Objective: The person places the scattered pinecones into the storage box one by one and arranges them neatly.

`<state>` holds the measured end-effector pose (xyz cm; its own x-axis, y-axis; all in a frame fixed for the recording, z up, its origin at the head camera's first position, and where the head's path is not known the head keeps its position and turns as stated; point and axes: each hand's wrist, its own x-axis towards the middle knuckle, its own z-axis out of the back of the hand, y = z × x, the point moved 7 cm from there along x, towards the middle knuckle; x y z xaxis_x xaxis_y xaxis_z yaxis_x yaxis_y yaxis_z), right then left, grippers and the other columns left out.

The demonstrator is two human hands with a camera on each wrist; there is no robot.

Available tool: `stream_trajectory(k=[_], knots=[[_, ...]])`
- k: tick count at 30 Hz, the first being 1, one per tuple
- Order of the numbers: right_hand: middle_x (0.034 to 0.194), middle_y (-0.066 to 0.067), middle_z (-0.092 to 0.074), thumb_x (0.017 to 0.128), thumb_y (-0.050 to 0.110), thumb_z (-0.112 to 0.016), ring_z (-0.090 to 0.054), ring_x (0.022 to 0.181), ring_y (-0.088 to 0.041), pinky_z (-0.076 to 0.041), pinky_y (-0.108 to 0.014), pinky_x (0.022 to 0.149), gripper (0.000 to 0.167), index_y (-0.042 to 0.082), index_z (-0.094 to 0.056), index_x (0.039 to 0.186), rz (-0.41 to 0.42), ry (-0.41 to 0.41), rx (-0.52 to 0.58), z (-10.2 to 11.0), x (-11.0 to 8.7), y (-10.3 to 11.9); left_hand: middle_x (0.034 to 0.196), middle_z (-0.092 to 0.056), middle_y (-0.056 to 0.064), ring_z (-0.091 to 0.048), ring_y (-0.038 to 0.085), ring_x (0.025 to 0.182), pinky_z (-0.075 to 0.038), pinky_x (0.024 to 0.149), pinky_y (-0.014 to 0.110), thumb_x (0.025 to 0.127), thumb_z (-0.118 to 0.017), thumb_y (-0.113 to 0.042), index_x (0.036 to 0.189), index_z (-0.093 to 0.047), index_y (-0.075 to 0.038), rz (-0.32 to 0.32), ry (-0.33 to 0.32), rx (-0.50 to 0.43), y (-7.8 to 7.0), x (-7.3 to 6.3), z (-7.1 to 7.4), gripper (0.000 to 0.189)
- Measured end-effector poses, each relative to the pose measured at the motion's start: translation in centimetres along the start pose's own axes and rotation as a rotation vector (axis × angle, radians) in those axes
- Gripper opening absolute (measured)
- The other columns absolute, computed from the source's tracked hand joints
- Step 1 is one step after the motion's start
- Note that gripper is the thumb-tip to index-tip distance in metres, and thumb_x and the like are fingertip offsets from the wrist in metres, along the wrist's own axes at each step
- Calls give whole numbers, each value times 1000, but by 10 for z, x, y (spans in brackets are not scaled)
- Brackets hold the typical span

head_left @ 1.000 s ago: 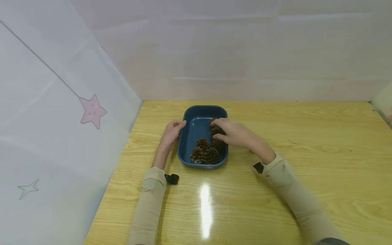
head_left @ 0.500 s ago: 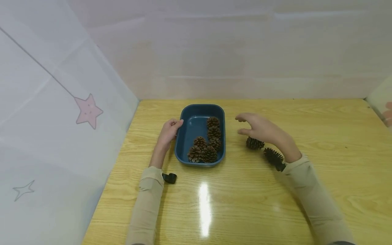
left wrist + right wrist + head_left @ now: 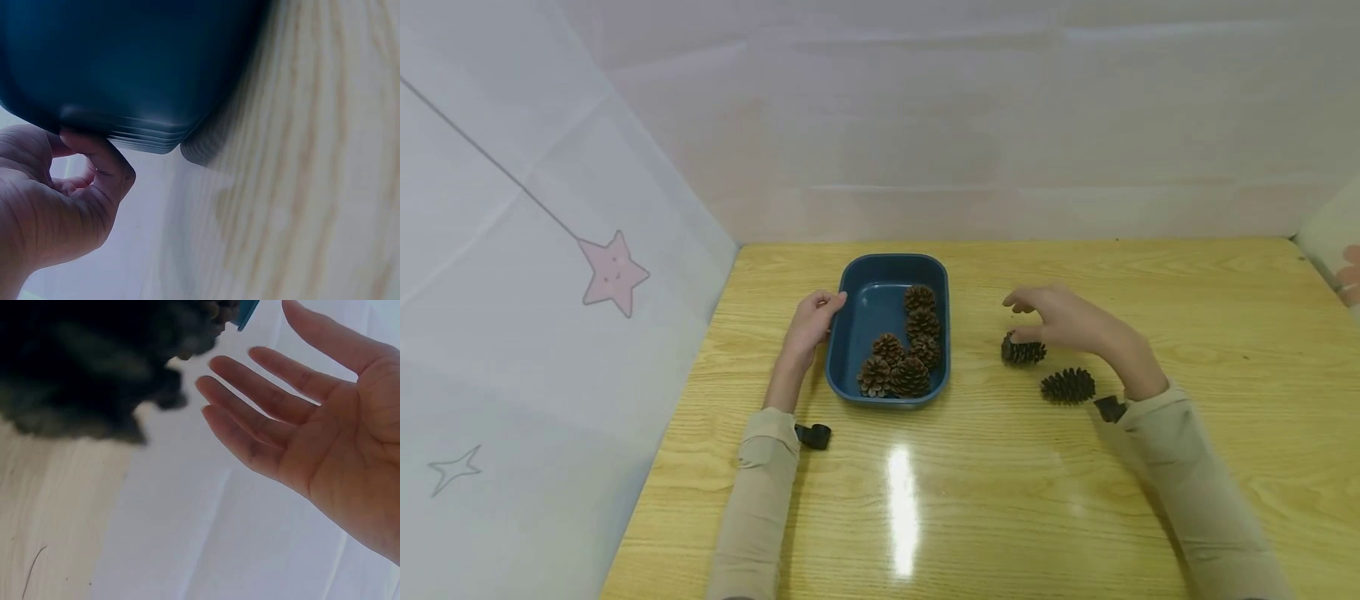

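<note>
A deep blue rectangular tub [image 3: 867,325] stands on the table with several brown pine cones [image 3: 910,378] along its right side and near end. My left hand [image 3: 810,325] grips the tub's left rim, thumb at the edge and curled fingers against the outer wall [image 3: 94,75]. To the right of the tub, my right hand [image 3: 1067,321] hovers with nothing in it, its fingers spread [image 3: 250,425]. Below its thumb lies one loose pine cone [image 3: 1024,353]. Another pine cone [image 3: 1068,387] lies nearer the wrist, large and blurred in the right wrist view.
The yellow wood-grain table [image 3: 1000,500] meets a pale sheeted wall [image 3: 925,150] at the back. On the left hangs another sheet with a pink star [image 3: 615,273]. Small black wrist cameras sit at both cuffs, the right one [image 3: 1109,408] close to the loose pine cone.
My right hand has left the tub and moved right, over the two loose pine cones, which are now uncovered. The left hand stays at the rim.
</note>
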<state>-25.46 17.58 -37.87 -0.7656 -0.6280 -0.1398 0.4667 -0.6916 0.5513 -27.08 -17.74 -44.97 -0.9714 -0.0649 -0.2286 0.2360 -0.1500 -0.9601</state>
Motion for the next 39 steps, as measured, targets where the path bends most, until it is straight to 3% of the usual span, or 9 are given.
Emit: stream_trajectory(k=[15,24,39], knots=[[134,-30,-61,94,17,-78,-57,126,-46,-48,-58,100,58,-8,-54,141,-39,106,25,-10,-4,-18,70,-45,-3,-46,9,59,-42,55,23,106,-62,-35,113,-59,5,0,-4,-4,1,0,-1,40],[131,-24,-64,95,18,-78,-59,121,-45,-50,-56,97,57,-6,-54,140,-51,163,42,-19,-1,-23,67,-43,-5,-43,9,57,-41,54,23,105,-62,-33,104,-59,1,-6,-8,-13,1,1,0,34],[130,-26,-63,93,20,-80,-62,117,-44,-51,-56,96,57,-8,-58,136,-36,192,-8,-26,1,-26,68,-42,-5,-42,9,56,-40,55,24,106,-61,-34,107,-57,3,-9,-12,-6,2,1,-1,37]])
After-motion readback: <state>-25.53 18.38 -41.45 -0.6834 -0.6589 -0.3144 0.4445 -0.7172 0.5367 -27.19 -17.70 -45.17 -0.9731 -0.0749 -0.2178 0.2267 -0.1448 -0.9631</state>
